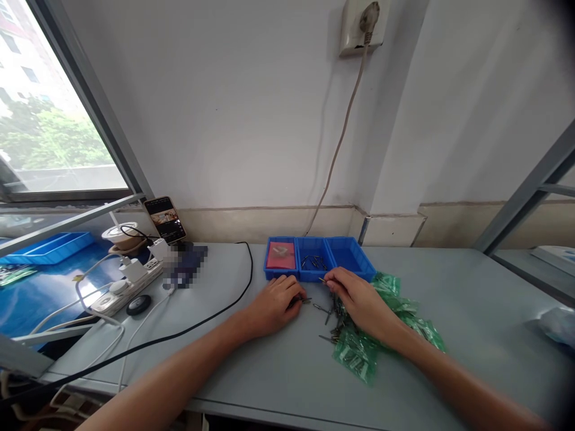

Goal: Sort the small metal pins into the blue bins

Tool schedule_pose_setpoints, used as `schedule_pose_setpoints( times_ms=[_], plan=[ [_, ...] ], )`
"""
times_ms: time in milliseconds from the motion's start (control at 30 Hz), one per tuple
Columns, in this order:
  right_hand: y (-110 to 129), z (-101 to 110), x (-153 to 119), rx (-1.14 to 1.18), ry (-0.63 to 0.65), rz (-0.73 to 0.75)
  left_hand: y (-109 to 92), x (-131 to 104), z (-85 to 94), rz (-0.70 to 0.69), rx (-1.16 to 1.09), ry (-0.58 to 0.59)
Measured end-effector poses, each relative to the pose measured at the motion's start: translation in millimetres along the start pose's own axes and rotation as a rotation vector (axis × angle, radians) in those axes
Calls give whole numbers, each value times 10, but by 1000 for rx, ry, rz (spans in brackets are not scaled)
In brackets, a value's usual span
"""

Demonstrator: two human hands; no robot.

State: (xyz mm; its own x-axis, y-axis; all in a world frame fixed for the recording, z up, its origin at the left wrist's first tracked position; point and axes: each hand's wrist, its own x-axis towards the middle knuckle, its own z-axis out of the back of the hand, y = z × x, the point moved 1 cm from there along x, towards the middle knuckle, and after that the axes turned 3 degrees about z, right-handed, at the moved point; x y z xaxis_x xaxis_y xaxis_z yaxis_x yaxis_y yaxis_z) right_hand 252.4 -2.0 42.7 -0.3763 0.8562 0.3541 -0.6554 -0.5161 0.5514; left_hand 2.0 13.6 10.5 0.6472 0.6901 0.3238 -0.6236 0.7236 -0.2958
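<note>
Head: metal pieces between hands

Left hand, right hand, both gripping metal pins; blue trays behind

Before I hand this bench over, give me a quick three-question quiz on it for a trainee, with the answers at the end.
1. Which hand is nearer the green bags, left or right?
2. True or false: the phone is lying face down.
3. Which of the three blue bins, as seen in the picture, holds the dark metal pieces? A: left. B: middle. C: right.

Key: 1. The right hand. 2. False; it stands propped up. 3. B.
</note>
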Motion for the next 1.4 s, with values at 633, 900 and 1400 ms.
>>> schedule_pose_setpoints(
  times_ms=[633,900,1400],
  plan=[
    [41,-8,-18,50,-73,-82,-7,1,15,-1,-16,15],
    [56,16,-27,20,-84,-24,3,-1,-2,-4,-8,10],
    [41,14,-18,17,-107,8,-1,2,5,-5,-8,9]
  ],
)
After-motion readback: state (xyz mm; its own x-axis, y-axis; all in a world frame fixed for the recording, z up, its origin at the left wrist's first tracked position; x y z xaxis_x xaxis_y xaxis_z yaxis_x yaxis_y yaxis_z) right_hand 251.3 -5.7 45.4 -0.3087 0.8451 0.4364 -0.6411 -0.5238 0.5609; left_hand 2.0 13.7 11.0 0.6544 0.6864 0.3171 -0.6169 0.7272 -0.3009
